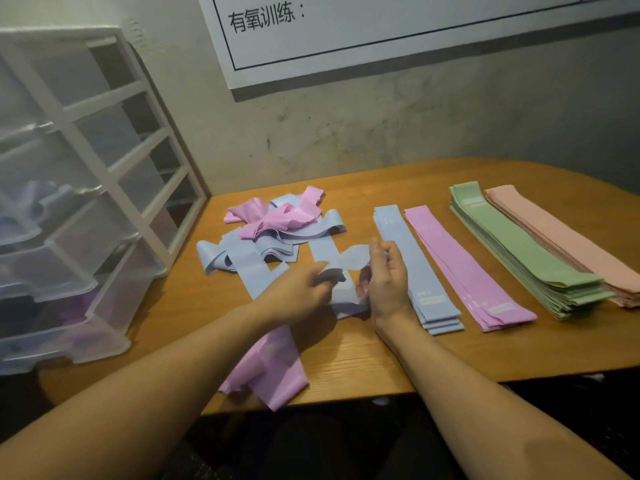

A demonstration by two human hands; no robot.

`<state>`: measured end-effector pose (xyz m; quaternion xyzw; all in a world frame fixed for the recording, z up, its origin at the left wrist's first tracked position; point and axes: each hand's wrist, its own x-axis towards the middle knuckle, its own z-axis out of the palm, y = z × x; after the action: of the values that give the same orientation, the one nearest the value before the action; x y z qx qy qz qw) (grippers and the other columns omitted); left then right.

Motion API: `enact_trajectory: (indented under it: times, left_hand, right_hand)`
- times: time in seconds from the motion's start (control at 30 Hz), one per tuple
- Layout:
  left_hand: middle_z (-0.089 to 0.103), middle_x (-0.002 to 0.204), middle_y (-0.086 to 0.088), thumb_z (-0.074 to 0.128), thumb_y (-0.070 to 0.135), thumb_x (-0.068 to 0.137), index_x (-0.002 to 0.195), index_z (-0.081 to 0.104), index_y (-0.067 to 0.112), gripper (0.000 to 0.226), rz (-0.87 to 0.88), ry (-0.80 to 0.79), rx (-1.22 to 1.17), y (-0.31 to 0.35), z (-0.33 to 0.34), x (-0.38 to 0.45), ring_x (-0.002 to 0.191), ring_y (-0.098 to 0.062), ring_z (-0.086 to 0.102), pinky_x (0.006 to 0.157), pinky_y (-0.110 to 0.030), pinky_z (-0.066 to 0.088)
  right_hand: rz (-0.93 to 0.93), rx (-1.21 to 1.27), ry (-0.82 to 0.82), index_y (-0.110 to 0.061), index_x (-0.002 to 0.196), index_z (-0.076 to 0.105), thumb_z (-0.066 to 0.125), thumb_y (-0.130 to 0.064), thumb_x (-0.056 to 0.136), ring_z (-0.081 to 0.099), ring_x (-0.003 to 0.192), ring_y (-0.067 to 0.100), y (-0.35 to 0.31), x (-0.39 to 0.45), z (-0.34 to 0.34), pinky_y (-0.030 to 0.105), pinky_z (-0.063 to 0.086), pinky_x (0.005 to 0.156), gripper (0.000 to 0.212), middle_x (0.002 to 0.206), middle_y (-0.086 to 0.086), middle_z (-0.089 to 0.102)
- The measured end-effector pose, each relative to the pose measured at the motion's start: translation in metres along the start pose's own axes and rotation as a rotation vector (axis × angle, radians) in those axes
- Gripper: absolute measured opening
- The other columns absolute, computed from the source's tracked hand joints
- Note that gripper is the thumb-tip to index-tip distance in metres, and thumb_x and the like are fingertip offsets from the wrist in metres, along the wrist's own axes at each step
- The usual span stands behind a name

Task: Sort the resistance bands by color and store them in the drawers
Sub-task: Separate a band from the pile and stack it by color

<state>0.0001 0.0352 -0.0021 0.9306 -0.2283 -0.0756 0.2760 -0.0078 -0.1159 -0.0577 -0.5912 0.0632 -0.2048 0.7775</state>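
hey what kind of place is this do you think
Probably a gym or fitness studio's storage corner: sorted stacks of resistance bands on a wooden table, a wall chart headed "aerobic training" in Chinese, and a plastic drawer unit.

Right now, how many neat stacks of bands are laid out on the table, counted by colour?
Blue stack: 1
Pink stack: 1
Green stack: 1
Peach stack: 1
Total: 4 neat stacks, beside a loose blue-and-pink pile not yet sorted. The left hand and right hand hold one blue band.
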Motion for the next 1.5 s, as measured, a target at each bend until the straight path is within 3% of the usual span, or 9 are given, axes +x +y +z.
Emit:
enact_trajectory:
  times: [0.07,0.33,0.43,0.6,0.7,0.97,1.17,1.37,1.5]
  left_hand:
    - [0.069,0.081,0.001,0.052,0.011,0.097,0.090,0.062,0.025,0.019,-0.010,0.034,-0.081,0.000,-0.010,0.002,0.078,-0.014,0.069,0.084,-0.040,0.057]
    - [0.067,0.096,-0.005,0.052,0.005,0.098,0.120,0.060,0.029,0.034,-0.029,0.208,-0.177,0.009,-0.062,0.012,0.072,-0.013,0.068,0.070,-0.029,0.060]
    - [0.066,0.101,-0.010,0.050,0.006,0.099,0.123,0.061,0.034,0.039,-0.047,0.232,-0.348,0.019,-0.078,0.014,0.069,-0.012,0.066,0.070,-0.027,0.059]
    - [0.067,0.091,-0.002,0.049,0.011,0.102,0.110,0.073,0.033,0.034,-0.035,0.235,-0.472,0.036,-0.087,0.018,0.068,-0.009,0.056,0.064,-0.024,0.056]
    - [0.052,0.089,-0.012,0.042,0.005,0.099,0.108,0.074,0.020,0.036,-0.072,0.310,-0.672,0.044,-0.087,0.025,0.068,-0.017,0.044,0.053,-0.023,0.049]
    - [0.052,0.094,-0.003,0.058,0.028,0.088,0.089,0.071,0.028,0.012,-0.297,0.397,-0.974,0.040,-0.088,0.052,0.059,-0.014,0.039,0.046,-0.023,0.031]
    - [0.071,0.114,-0.005,0.057,0.019,0.091,0.118,0.068,0.008,0.031,-0.440,0.214,-0.997,0.014,-0.053,0.049,0.095,-0.020,0.071,0.081,-0.034,0.056]
    - [0.072,0.107,0.005,0.063,0.013,0.091,0.098,0.075,0.018,0.014,-0.309,0.209,-0.716,0.027,-0.023,0.053,0.108,-0.013,0.063,0.079,-0.026,0.045]
    - [0.075,0.099,0.010,0.048,-0.005,0.091,0.090,0.076,0.023,0.040,-0.165,0.124,-0.530,0.027,-0.011,0.050,0.109,-0.010,0.065,0.097,-0.035,0.049]
  right_hand:
    - [-0.024,-0.022,0.034,-0.019,0.083,0.052,0.053,-0.050,0.098,0.049,0.055,0.012,0.002,0.001,0.002,0.029,0.039,0.053,0.034,0.062,-0.003,0.050]
    - [0.005,0.043,0.045,-0.020,0.070,0.049,0.059,-0.034,0.100,0.039,0.056,0.009,0.000,0.002,0.000,0.027,0.035,0.056,0.035,0.056,-0.013,0.043]
    - [0.117,0.061,-0.046,-0.020,0.073,0.050,0.058,-0.051,0.093,0.049,0.061,0.011,-0.006,0.000,-0.002,0.026,0.038,0.055,0.037,0.061,-0.009,0.048]
    - [0.178,-0.014,-0.387,-0.016,0.103,0.063,0.059,-0.061,0.077,0.053,0.057,0.009,-0.025,-0.001,-0.012,0.020,0.039,0.050,0.052,0.070,0.001,0.056]
    - [0.205,-0.089,-0.496,-0.013,0.092,0.069,0.068,-0.045,0.089,0.064,0.068,0.007,-0.041,0.004,-0.023,0.016,0.048,0.058,0.033,0.072,-0.009,0.069]
    - [0.240,0.083,-0.433,-0.006,0.089,0.062,0.076,-0.047,0.063,0.059,0.072,0.015,-0.075,0.019,-0.052,0.031,0.043,0.074,0.051,0.077,0.002,0.064]
    - [0.156,0.194,-0.460,-0.011,0.092,0.068,0.067,-0.015,0.089,0.065,0.084,0.019,-0.106,0.022,-0.075,0.036,0.052,0.082,0.005,0.089,0.006,0.070]
    - [-0.074,-0.003,-0.334,-0.014,0.094,0.071,0.067,-0.009,0.087,0.065,0.086,0.008,-0.136,0.035,-0.076,0.022,0.051,0.077,0.009,0.088,-0.005,0.072]
    - [-0.177,-0.079,-0.258,-0.015,0.097,0.073,0.067,-0.005,0.092,0.065,0.092,0.008,-0.148,0.042,-0.075,0.024,0.051,0.085,0.012,0.094,-0.003,0.072]
